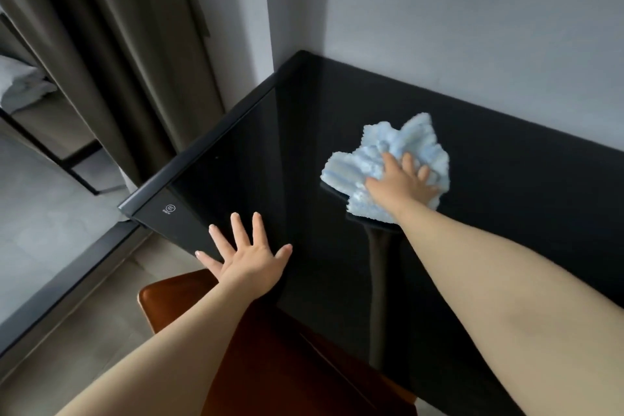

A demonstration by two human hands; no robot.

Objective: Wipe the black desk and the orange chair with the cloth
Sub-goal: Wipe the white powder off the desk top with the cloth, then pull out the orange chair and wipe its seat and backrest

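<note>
Right hand: the right hand (401,181) lies palm-down on the cloth (385,164), fingers fairly straight and a little apart, pressing it flat against the counter.
Cloth: light blue and fluffy, bunched under the hand; it spreads out past the fingertips toward the wall and past the thumb side toward the left, so the hand covers only its near right part.
Left hand: the left hand (248,255) is spread wide, fingers straight and apart, flat over the near left part of the counter, well apart from the cloth; it holds nothing.
Counter: the black counter (337,105) is glossy, reflecting the right arm and the cloth; its far edge meets the grey wall (472,27).
Chair: the orange chair (270,365) sits partly beneath the near edge of the counter, below the left forearm, well apart from the cloth.
Surroundings: a brown curtain (135,61) hangs left of the counter.
</note>
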